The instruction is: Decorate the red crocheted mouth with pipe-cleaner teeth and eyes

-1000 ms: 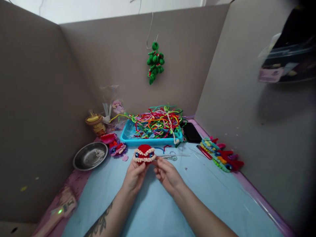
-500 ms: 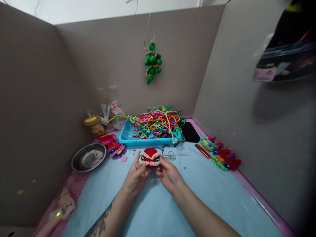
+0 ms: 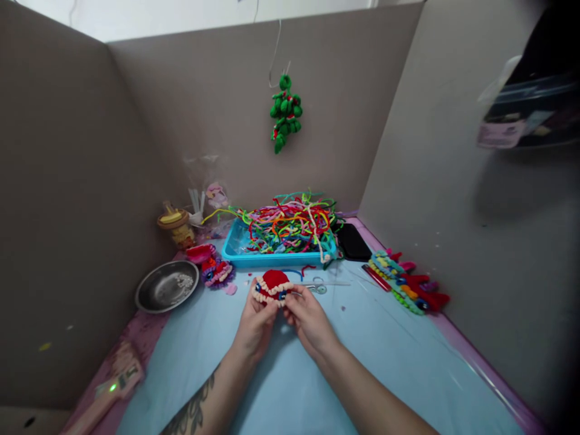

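Left hand (image 3: 255, 326) and right hand (image 3: 312, 320) grip a red piece (image 3: 276, 279). A blue tray (image 3: 276, 260) sits behind; the upper-right container (image 3: 525, 112) is cropped.

tray (image 3: 281, 261): yarn (image 3: 290, 228) heaped inside. in front of tray: red piece (image 3: 275, 279), held by left hand (image 3: 254, 326) and right hand (image 3: 313, 320). left of tray: bowl (image 3: 156, 293).

Held toy (image 3: 275, 280) — fuzzy, matt yarn; bowl (image 3: 153, 292) — shiny metal.
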Tool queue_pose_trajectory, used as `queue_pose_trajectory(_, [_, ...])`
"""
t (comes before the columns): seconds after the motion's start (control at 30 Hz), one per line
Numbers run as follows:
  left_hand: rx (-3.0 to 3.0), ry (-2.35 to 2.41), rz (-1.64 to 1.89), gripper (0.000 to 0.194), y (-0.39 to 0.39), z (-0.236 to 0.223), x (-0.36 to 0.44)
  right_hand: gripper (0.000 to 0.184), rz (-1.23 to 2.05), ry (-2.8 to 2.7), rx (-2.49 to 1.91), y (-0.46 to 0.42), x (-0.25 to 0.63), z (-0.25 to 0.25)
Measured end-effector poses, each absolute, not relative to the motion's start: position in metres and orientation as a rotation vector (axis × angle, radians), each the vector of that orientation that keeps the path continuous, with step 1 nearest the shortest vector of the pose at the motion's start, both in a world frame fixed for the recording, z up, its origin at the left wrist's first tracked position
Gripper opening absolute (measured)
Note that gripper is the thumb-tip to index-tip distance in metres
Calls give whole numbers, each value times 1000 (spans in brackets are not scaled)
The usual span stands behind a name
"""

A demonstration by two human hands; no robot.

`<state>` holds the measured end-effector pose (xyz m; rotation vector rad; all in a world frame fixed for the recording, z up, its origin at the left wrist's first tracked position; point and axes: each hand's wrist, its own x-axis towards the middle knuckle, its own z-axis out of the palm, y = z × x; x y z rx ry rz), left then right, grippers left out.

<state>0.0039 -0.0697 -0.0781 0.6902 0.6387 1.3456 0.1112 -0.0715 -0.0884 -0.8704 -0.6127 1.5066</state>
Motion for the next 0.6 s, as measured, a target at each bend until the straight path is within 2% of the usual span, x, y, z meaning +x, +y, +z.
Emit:
queue_pose_trajectory(0.17, [703,716,1399,75,-69,-80,5,35,1389,-766,-981,-71,110,-96])
queue_pose_trajectory(0.37, [674,784,1413,82,-68,-83,2,6,493,-1433,-1144,-75,129,-86])
queue_pose_trajectory(0.47, [687,792,1405,90,-69,-85,3,13,240,-1674,-1109,-76,134,-83])
queue_pose_trajectory(0.6, [687,818,1407,96,-70,-88,5,15,135,-1787,-1154,-76,134,-84])
